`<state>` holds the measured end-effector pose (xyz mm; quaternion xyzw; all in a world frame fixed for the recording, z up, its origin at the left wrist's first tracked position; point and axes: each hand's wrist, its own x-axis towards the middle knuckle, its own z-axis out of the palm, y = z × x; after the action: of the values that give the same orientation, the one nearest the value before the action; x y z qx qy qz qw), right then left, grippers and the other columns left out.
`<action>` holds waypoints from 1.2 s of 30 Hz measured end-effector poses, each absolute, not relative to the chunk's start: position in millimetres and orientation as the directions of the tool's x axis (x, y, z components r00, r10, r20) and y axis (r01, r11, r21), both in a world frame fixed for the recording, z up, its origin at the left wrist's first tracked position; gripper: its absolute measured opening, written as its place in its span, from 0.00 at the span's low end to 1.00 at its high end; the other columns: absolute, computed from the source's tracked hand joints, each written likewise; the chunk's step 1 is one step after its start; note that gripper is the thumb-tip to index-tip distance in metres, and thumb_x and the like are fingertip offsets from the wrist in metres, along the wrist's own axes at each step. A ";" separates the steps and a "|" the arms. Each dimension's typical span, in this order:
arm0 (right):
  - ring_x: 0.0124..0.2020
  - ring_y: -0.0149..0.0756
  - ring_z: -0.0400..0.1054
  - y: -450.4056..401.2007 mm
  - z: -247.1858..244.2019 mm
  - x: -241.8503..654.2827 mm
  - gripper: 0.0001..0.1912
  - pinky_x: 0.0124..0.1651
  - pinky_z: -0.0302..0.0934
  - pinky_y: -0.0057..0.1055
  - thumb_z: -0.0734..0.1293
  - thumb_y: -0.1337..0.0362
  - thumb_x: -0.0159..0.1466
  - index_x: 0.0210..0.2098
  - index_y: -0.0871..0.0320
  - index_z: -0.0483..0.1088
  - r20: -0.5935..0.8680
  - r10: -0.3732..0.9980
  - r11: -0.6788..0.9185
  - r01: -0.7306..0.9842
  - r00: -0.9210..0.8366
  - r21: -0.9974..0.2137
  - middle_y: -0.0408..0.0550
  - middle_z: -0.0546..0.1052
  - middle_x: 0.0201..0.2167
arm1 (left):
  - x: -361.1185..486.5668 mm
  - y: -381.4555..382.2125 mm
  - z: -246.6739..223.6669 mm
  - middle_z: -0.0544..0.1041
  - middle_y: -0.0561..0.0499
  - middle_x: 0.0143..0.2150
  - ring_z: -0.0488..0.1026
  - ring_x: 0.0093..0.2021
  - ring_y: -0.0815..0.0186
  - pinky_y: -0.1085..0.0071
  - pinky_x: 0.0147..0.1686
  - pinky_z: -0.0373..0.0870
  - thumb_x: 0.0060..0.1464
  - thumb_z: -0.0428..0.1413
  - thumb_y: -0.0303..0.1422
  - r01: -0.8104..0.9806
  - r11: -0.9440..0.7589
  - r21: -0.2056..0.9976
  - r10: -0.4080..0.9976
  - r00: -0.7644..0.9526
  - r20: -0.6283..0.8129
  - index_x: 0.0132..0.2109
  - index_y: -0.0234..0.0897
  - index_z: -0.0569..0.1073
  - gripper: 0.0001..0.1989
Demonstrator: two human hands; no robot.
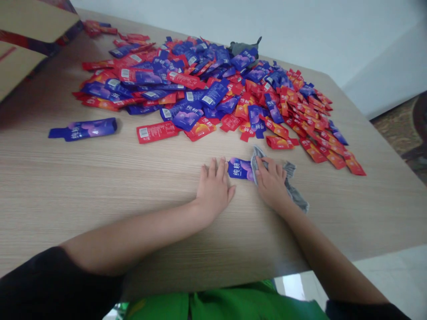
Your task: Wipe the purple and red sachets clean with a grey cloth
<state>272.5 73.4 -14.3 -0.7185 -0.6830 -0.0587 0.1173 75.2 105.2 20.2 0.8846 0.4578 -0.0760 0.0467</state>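
A purple pouch (237,169) with white characters lies flat on the table in front of me. My left hand (215,186) rests palm down at its left end, fingers stretched out on the tabletop and hiding that end. My right hand (271,182) presses a crumpled grey cloth (295,193) onto the right part of the pouch, its fingers bent over the fabric. The cloth covers the pouch's right end. Behind both hands spreads a large heap of purple pouches (187,116) and red pouches (202,129).
One purple pouch (85,130) lies apart on the left. Red pouches (333,155) overlap in rows at the right. An open cardboard box (36,22) stands at the back left. A dark grey bundle (245,48) sits behind the heap, by the white wall (300,26).
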 end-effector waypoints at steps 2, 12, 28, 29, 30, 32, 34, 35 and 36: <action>0.54 0.55 0.60 73.2 -18.7 285.6 0.27 0.51 0.58 0.53 0.51 0.59 0.71 0.67 0.57 0.60 0.254 0.965 -0.045 0.993 0.072 -0.110 0.62 0.66 0.59 | 75.4 105.4 20.4 0.47 0.36 0.75 0.48 0.73 0.42 0.44 0.66 0.54 0.68 0.42 0.43 0.818 -0.575 0.013 0.804 0.568 -0.178 0.72 0.24 0.50 0.35; 0.55 0.46 0.62 103.4 1.7 241.4 0.27 0.58 0.58 0.47 0.50 0.61 0.73 0.69 0.58 0.56 0.417 0.907 0.227 0.901 -0.057 -0.370 0.59 0.67 0.53 | 74.7 106.1 19.4 0.51 0.35 0.75 0.48 0.73 0.40 0.43 0.65 0.55 0.68 0.42 0.44 0.811 -0.585 0.014 0.800 0.579 -0.159 0.71 0.22 0.53 0.34; 0.56 0.50 0.62 83.8 -25.1 291.8 0.24 0.58 0.57 0.49 0.53 0.64 0.71 0.63 0.60 0.64 0.349 0.937 0.034 0.982 0.033 -0.185 0.60 0.70 0.58 | 74.2 107.6 22.1 0.46 0.38 0.76 0.48 0.73 0.42 0.45 0.66 0.56 0.68 0.41 0.44 0.809 -0.587 -0.023 0.795 0.572 -0.203 0.73 0.24 0.49 0.35; 0.55 0.49 0.63 84.7 -25.8 296.3 0.23 0.58 0.58 0.49 0.53 0.65 0.70 0.61 0.60 0.65 0.369 0.929 0.042 0.978 0.038 -0.205 0.60 0.71 0.56 | 74.2 107.6 22.3 0.46 0.38 0.76 0.48 0.73 0.42 0.45 0.66 0.56 0.68 0.41 0.45 0.811 -0.584 -0.023 0.797 0.568 -0.205 0.73 0.24 0.49 0.35; 0.54 0.49 0.64 86.1 -25.0 299.1 0.22 0.58 0.59 0.48 0.53 0.65 0.70 0.59 0.60 0.67 0.389 0.920 0.049 0.972 0.047 -0.232 0.60 0.72 0.53 | 74.3 107.5 22.3 0.46 0.38 0.76 0.47 0.73 0.42 0.45 0.66 0.56 0.68 0.41 0.45 0.813 -0.582 -0.022 0.799 0.566 -0.206 0.73 0.24 0.49 0.35; 0.52 0.49 0.65 90.1 -18.4 297.8 0.20 0.57 0.60 0.48 0.53 0.65 0.70 0.56 0.60 0.69 0.435 0.897 0.062 0.952 0.078 -0.298 0.59 0.74 0.50 | 74.7 107.1 21.8 0.46 0.38 0.76 0.47 0.74 0.42 0.45 0.66 0.55 0.68 0.41 0.45 0.816 -0.578 -0.015 0.800 0.563 -0.206 0.73 0.23 0.49 0.35; 0.52 0.48 0.66 95.5 -7.0 286.0 0.20 0.57 0.60 0.49 0.53 0.64 0.71 0.56 0.59 0.68 0.498 0.862 0.104 0.926 0.099 -0.364 0.58 0.74 0.50 | 75.1 106.6 21.0 0.46 0.38 0.76 0.47 0.74 0.42 0.44 0.66 0.55 0.68 0.41 0.45 0.818 -0.575 -0.006 0.802 0.562 -0.201 0.73 0.23 0.48 0.36; 0.53 0.48 0.65 98.6 -0.9 276.4 0.20 0.58 0.59 0.48 0.53 0.64 0.72 0.58 0.59 0.67 0.528 0.844 0.137 0.913 0.096 -0.385 0.58 0.74 0.51 | 75.3 106.3 20.6 0.46 0.38 0.76 0.46 0.74 0.41 0.44 0.67 0.55 0.68 0.41 0.45 0.820 -0.573 -0.002 0.804 0.561 -0.196 0.73 0.23 0.48 0.36; 0.55 0.47 0.65 102.0 4.5 265.1 0.21 0.59 0.59 0.48 0.52 0.64 0.72 0.60 0.58 0.65 0.548 0.833 0.171 0.902 0.082 -0.396 0.58 0.73 0.53 | 75.4 106.0 20.4 0.46 0.38 0.76 0.46 0.74 0.41 0.44 0.67 0.54 0.68 0.41 0.45 0.822 -0.570 0.000 0.807 0.559 -0.192 0.73 0.23 0.48 0.36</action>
<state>265.1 102.0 4.5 -0.6418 -0.6758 -0.0484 0.3591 75.4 106.0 20.4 0.8818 0.4618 -0.0854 0.0446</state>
